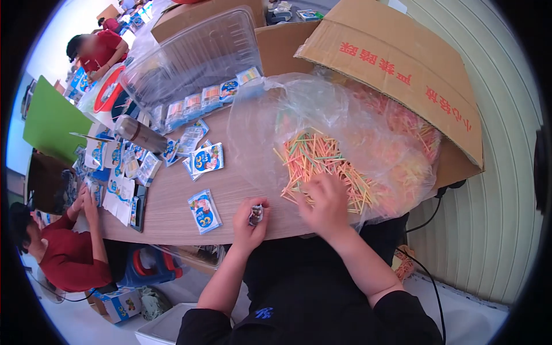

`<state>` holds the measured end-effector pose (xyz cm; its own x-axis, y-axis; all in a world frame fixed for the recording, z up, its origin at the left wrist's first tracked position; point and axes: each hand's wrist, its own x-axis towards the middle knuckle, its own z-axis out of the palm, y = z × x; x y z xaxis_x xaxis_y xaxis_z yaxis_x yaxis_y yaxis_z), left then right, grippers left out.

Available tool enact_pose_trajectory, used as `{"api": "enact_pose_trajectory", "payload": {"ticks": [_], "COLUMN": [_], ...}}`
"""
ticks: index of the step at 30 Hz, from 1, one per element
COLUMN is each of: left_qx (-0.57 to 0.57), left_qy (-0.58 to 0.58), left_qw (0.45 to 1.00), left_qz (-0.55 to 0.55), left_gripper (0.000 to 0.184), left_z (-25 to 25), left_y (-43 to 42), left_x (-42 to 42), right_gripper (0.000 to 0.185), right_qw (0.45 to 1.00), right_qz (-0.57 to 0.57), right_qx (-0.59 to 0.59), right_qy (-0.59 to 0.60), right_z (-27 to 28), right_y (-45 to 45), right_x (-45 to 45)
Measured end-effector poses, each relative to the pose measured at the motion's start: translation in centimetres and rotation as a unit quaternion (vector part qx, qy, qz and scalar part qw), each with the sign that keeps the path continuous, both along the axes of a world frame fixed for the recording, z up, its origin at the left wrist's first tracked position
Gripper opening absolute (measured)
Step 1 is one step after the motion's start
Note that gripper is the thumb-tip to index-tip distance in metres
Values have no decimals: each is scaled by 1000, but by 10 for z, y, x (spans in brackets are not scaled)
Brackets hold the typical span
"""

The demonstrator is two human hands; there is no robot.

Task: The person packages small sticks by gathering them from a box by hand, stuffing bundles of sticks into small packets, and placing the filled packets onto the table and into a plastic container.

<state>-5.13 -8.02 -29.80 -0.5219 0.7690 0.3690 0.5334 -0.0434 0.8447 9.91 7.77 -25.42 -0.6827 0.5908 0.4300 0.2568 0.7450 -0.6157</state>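
My left hand (250, 221) is wrapped round a small packet (256, 215) whose open end faces up, near the table's front edge. Over the near side of a pile of thin coloured sticks (316, 158), my right hand (325, 204) reaches in with its fingers bent; what its fingertips hold, if anything, is too small to tell. The sticks lie on a clear plastic bag (253, 123) that spills from a cardboard box. A blue and white packet (204, 211) lies flat left of my left hand, with more packets (206, 158) behind it.
The cardboard box (397, 52) stands at the right. A clear plastic bin (192, 63) with a row of packets is at the back. A metal flask (141, 134), papers and a phone (138, 208) lie left. One person (72, 247) sits at the left, another (103, 52) farther back.
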Motion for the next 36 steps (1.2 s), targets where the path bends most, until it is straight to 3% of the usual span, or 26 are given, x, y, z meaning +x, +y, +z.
{"api": "enact_pose_trajectory", "payload": {"ticks": [1,4,9,16,22,29,30,32,33,35,36], "left_qx": [4,13,-14,-31,-54,-54,-55,-57,-58,-51,-40], "left_qy": [0,-9,-32,-20,-32,-6,-5,-5,-5,2,10], "left_qw": [1000,1000,999,998,996,998,998,998,998,999,999], "left_qz": [5,10,8,53,70,25,32,23,17,17,16], "left_gripper": [22,23,32,32,32,33,33,34,34,34,33], "left_z": [3,4,5,4,8,4,6,10,11,8,6], "left_y": [1,3,5,6,12,9,10,11,10,9,10], "left_x": [1,0,-2,0,2,-3,-3,-1,-1,-2,-3], "right_gripper": [32,28,23,21,19,14,12,8,8,7,7], "right_qw": [990,970,973,980,976,976,996,937,936,916,916], "right_qz": [-95,-190,-130,-133,-118,-127,-79,20,22,172,171], "right_qx": [48,77,70,109,131,141,-20,-339,-341,-336,-334], "right_qy": [-89,-130,-179,-103,-127,-103,-38,84,84,137,138], "right_z": [0,-4,-5,-9,-13,-4,11,35,41,47,45], "right_y": [10,37,52,57,59,55,47,27,15,-10,-15], "right_x": [7,15,7,-26,-34,-37,-34,-25,-23,-23,-25]}}
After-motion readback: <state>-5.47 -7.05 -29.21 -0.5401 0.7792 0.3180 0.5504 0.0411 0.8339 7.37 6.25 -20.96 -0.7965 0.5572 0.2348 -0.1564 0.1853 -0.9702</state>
